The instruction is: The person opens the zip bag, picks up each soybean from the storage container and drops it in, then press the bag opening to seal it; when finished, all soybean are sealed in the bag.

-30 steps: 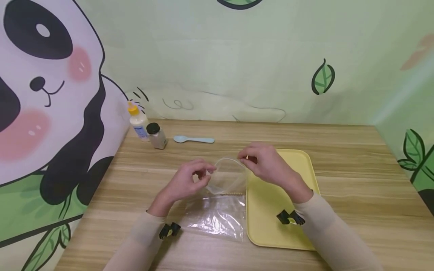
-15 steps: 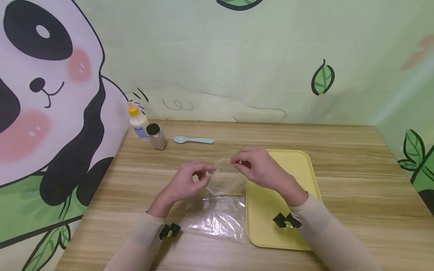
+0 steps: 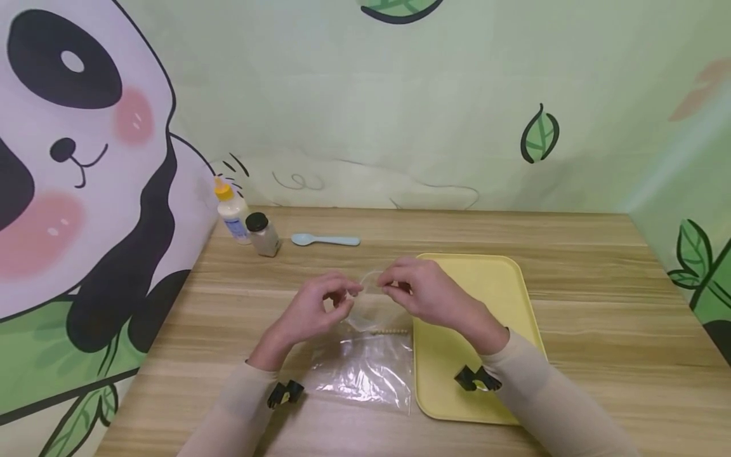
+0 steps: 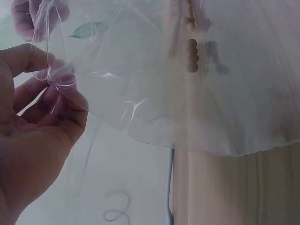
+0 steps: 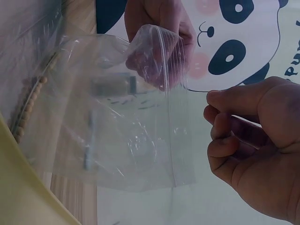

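Observation:
A clear zip bag (image 5: 126, 126) stands up from the table, its zip strip running along the upper edge. My left hand (image 3: 313, 308) pinches the bag at one upper corner, with plastic bunched between thumb and fingers in the left wrist view. My right hand (image 3: 431, 295) is beside the bag's upper edge, its fingers loosely bent; the right wrist view shows a small gap between its fingertips and the plastic. A row of small tan beads (image 3: 391, 331) lies low by the bag; whether inside it I cannot tell. Flat glossy clear plastic (image 3: 365, 371) lies in front.
A yellow tray (image 3: 474, 400) lies to the right, partly under my right forearm. At the back left stand a yellow-capped white bottle (image 3: 233, 212) and a black-lidded jar (image 3: 263, 238). A pale blue spoon (image 3: 327, 240) lies near the wall.
My right hand has moved left and slightly down along the bag's upper edge, closer to my left hand. The left hand keeps its hold, nearly still. The bag's mouth looks narrower.

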Tool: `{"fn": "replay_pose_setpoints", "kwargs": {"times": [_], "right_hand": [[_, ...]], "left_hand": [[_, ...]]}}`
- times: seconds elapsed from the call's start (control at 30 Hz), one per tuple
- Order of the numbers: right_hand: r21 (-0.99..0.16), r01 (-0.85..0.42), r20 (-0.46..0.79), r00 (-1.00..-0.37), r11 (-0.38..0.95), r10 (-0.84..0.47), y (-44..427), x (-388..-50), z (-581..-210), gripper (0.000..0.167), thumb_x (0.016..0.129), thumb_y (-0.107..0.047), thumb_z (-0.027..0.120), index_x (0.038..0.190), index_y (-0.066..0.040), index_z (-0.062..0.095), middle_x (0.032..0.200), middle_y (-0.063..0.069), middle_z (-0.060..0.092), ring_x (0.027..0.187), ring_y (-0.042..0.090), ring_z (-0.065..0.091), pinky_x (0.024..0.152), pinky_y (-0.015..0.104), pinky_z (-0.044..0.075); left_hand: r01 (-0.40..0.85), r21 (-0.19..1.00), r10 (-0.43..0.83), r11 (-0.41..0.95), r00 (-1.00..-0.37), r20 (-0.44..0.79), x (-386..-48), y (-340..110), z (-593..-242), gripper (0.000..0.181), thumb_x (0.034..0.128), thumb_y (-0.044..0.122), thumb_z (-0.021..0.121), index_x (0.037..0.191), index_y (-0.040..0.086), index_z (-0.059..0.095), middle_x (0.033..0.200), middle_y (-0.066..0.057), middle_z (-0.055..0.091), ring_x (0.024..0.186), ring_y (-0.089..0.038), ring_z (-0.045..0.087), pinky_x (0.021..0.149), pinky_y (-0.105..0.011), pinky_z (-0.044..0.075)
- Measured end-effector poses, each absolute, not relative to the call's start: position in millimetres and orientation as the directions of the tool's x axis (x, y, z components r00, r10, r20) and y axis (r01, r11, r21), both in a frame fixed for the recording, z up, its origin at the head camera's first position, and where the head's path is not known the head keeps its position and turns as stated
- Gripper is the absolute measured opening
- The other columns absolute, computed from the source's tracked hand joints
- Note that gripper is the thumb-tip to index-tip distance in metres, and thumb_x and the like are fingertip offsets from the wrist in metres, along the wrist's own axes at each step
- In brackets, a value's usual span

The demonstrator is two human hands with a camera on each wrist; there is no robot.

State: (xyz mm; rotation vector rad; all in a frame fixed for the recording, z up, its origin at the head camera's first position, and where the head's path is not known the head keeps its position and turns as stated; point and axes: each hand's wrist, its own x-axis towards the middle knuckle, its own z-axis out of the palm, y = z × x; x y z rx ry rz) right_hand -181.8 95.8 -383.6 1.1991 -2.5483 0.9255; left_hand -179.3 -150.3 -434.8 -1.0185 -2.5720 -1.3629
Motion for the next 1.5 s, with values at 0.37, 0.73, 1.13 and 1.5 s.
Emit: {"fn": "replay_pose_setpoints", "kwargs": {"times": [0.37,0.73,1.13,1.5], "right_hand": [[-0.468,-0.762,0.397,-0.633,0.446,-0.665,87.7,-179.1,-386.6,0.011,0.089,-0.007,0.068,0.098,-0.008,0.074,0.096,0.003,0.072,0.084,0.012,0.067,0.072,0.024,0.058],[-0.494,-0.751,0.395,-0.643,0.438,-0.656,89.1,-180.2,-389.8,0.012,0.090,-0.010,0.068,0.100,-0.010,0.074,0.096,0.001,0.074,0.077,0.007,0.064,0.066,0.021,0.055],[-0.479,-0.743,0.393,-0.657,0.467,-0.643,94.2,-182.3,-389.6,0.012,0.089,-0.012,0.068,0.099,-0.010,0.074,0.092,-0.001,0.073,0.066,0.004,0.054,0.058,0.017,0.049],[-0.499,-0.717,0.392,-0.687,0.486,-0.611,99.8,-187.7,-391.6,0.012,0.090,-0.013,0.068,0.099,-0.008,0.074,0.088,-0.001,0.072,0.066,0.005,0.053,0.057,0.018,0.048]], "left_hand": [[0.566,0.725,0.526,0.393,-0.785,0.327,-179.6,-151.1,-436.0,0.026,0.0839,-0.001,0.065,0.110,0.002,0.069,0.098,-0.013,0.068,0.077,-0.010,0.058,0.070,-0.024,0.056],[0.573,0.714,0.529,0.403,-0.782,0.329,-180.9,-150.6,-436.0,0.025,0.0844,0.000,0.065,0.109,0.003,0.069,0.098,-0.013,0.068,0.077,-0.010,0.057,0.069,-0.025,0.056],[0.578,0.714,0.528,0.395,-0.779,0.338,-181.0,-150.7,-437.4,0.026,0.0837,-0.001,0.066,0.109,0.006,0.070,0.096,-0.011,0.068,0.076,-0.009,0.058,0.068,-0.025,0.056],[0.583,0.710,0.521,0.395,-0.779,0.349,-181.1,-151.9,-438.1,0.025,0.0837,-0.001,0.065,0.108,0.004,0.070,0.095,-0.006,0.068,0.076,-0.009,0.058,0.068,-0.024,0.056]]}}
